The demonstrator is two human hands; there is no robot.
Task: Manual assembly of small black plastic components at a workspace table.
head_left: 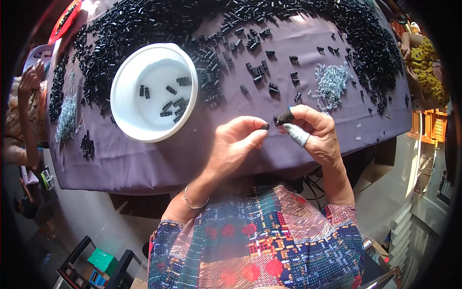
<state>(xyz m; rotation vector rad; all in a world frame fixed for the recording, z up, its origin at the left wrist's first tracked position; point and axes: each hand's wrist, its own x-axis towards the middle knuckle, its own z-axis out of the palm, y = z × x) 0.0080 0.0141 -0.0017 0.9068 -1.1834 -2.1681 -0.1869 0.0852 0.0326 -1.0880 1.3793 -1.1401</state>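
Note:
Close to the table's front edge, my left hand [239,138] pinches a small black plastic piece [265,126] between thumb and forefinger. Just to its right is my right hand [315,132], with a black cover [285,117] on the forefinger and a grey cloth cover [296,134] on the thumb. Those covered tips close on a small dark piece [276,120], too small to make out fully. A narrow gap separates the two hands' tips. Beyond them lie loose black plastic parts [273,88] and a heap of small clear pieces [332,84].
A white round tub [155,134] holding several black parts stands left of my hands. Masses of black parts [139,24] cover the far side of the purple-clothed table [115,168]. Another clear heap [66,118] lies far left. Other people sit at both sides, one in a yellow dotted garment [426,72].

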